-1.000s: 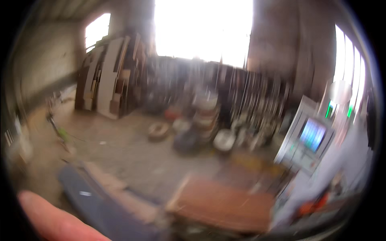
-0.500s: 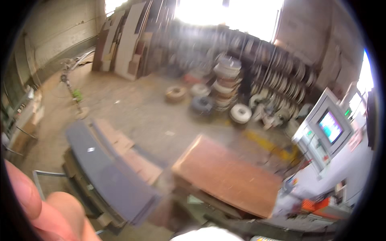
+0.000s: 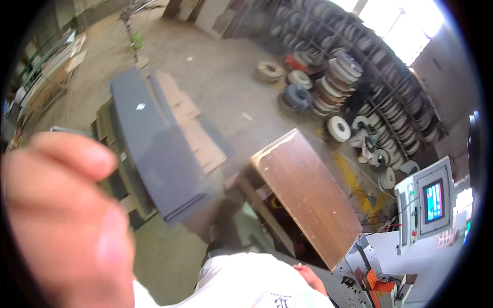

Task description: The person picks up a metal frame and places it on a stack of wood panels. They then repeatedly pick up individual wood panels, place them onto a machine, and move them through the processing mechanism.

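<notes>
A scuffed brown tabletop (image 3: 308,197) is seen lying diagonally at four o'clock; long dark grey panels (image 3: 151,136) are stacked flat at nine o'clock

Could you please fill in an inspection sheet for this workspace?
Surface: brown top, with pale marks.
Job's things: grey panels, stacked, with a small white label on the uppermost.
Clutter: stacked coils and a dark coil on the floor.
Hands: left hand close to the camera, blurred, fingers bent; right hand beside the brown top, partly hidden.
Cables: tangled cables near the control panel; ends untraceable.
Surroundings: coil rack below a bright window; control panel screen lit.
</notes>
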`<state>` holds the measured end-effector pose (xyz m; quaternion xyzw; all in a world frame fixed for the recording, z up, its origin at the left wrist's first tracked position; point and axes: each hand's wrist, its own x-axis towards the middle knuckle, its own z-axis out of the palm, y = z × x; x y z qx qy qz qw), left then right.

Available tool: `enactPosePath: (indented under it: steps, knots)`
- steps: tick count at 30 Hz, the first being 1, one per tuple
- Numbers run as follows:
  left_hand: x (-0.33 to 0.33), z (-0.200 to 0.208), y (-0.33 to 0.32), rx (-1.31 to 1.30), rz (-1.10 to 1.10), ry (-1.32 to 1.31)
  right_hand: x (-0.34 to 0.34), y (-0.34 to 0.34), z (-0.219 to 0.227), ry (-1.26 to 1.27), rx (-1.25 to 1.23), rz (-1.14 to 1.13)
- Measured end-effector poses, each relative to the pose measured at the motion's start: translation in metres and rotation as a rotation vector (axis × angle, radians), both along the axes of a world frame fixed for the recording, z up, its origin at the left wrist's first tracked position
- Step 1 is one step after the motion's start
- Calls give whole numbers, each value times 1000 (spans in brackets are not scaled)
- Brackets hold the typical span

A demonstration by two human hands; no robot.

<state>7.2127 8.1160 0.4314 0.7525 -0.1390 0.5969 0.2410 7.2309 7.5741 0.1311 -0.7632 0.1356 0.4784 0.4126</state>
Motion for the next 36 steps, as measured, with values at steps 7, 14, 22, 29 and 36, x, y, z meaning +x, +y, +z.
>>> enactPosePath:
  steps: [7,14,22,29,36]
  knots:
    - [-12,-286,97,-1237,-34,664,3,8,-59,91,30,49]
    - [-151,-668,96,-1456,738,1102,-2,22,-64,52,-12,107]
    - [-132,-677,98,-1570,762,1125,-20,39,-77,88,-172,27]
    - [-142,-688,118,-1899,465,870,-20,54,-69,82,-210,71]
    - [-168,-674,98,-1893,375,1111,-13,66,-79,89,-194,101]
